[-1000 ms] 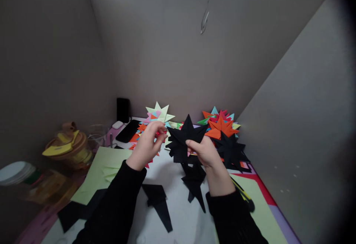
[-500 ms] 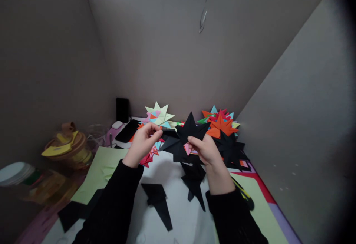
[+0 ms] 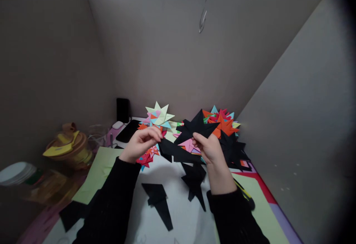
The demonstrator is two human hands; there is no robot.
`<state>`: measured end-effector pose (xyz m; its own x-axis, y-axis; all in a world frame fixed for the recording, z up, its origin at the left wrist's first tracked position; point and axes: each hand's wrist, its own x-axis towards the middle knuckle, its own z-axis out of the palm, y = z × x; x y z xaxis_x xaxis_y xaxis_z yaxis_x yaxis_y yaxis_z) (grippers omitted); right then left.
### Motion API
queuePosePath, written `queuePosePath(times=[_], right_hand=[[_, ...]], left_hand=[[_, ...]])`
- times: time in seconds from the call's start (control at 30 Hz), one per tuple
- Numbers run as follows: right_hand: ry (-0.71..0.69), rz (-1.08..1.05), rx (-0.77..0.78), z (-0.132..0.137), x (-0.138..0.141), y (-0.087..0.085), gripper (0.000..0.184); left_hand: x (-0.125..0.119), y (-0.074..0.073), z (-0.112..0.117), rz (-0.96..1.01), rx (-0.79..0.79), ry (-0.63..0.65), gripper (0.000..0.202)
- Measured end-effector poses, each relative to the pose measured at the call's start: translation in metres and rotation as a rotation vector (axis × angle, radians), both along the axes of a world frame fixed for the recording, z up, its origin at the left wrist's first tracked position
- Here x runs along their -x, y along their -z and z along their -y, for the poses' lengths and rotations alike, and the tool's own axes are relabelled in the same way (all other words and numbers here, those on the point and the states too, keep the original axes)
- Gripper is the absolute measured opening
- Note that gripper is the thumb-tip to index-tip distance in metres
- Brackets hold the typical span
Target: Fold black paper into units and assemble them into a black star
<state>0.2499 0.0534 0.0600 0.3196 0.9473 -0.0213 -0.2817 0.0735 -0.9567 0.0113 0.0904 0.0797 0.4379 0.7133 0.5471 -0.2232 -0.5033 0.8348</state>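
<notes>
In my right hand [image 3: 209, 148] is a black folded-paper star [image 3: 197, 125], pinched between thumb and fingers near its lower right edge, its points spread up and to both sides. My left hand [image 3: 144, 142] is closed in a pinch to the left of the star, with a black folded paper piece [image 3: 166, 149] hanging at its fingertips. More black paper [image 3: 186, 155] lies behind and below the star, partly hidden. Nearer to me on the white surface rest a black folded piece [image 3: 158, 201] and several overlapping black pieces [image 3: 194, 183].
Colourful paper stars [image 3: 158, 115] stand at the back left, orange and red ones [image 3: 221, 124] at the back right beside a black star [image 3: 232, 149]. A phone [image 3: 128, 131], a lidded basket [image 3: 69, 144] and a jar [image 3: 20, 173] are left. Black-and-yellow scissors or a cutter [image 3: 247, 195] lie right.
The black star has shifted right and tilted in my right hand. My left hand has lowered slightly, and a gap has opened between its black piece and the star.
</notes>
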Motion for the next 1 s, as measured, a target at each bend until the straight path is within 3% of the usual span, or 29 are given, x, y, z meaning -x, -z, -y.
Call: queuePosePath(times=[0.13,0.23,0.37,0.5,0.67,1.0], right_hand=[[-0.005,0.027,0.048,0.003,0.001,-0.002,0.024],[-0.007,0.031,0.056,0.003,0.002,-0.002,0.025],[0.016,0.009,0.001,0.001,0.001,-0.002,0.023],[-0.050,0.139,-0.046,0.002,0.001,0.000,0.026],[-0.156,0.345,-0.028,0.010,0.006,-0.005,0.021],[-0.217,0.513,-0.001,0.013,0.011,-0.010,0.016]], left_hand=[[0.005,-0.005,0.004,-0.062,-0.144,0.094,0.009],[0.006,-0.004,0.006,-0.081,-0.140,0.105,0.010],[0.001,0.003,0.003,-0.025,0.098,-0.104,0.007],[-0.008,0.006,-0.001,-0.016,0.291,-0.328,0.016],[-0.016,0.001,0.000,-0.075,0.407,-0.424,0.020],[-0.020,-0.002,0.004,-0.090,0.379,-0.478,0.020]])
